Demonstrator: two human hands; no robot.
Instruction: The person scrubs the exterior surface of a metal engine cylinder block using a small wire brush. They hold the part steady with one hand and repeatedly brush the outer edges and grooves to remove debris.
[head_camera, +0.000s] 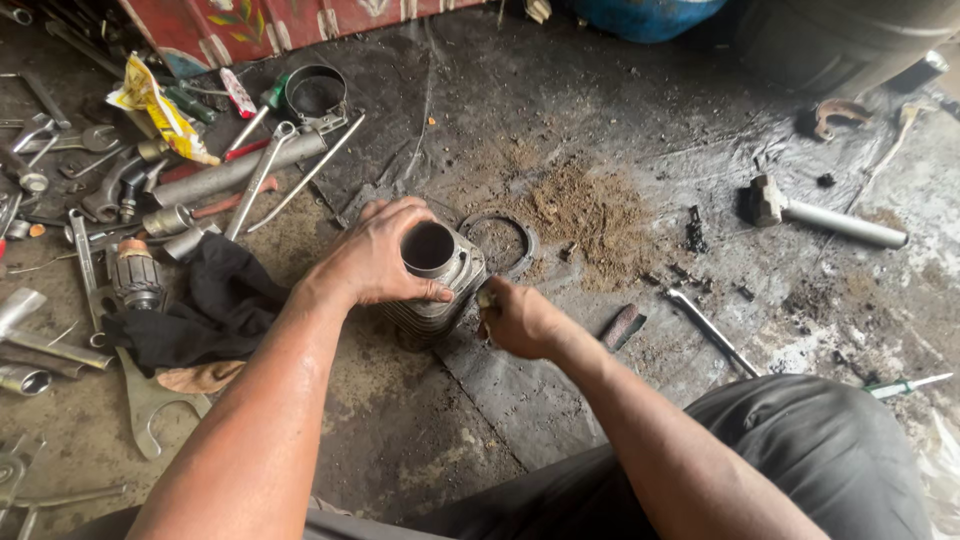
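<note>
Cylinder (432, 290) stands upright mid-floor, left hand (375, 258) clamped over its top rim to steady it, while right hand (520, 318) closes around a small tool I can't make out, pressed against its right side.

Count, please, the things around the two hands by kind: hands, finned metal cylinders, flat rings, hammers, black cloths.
Hands: 2, the left hand and the right hand
Finned metal cylinder: 1
Flat ring: 1
Hammer: 1
Black cloth: 1
Total: 6
</note>
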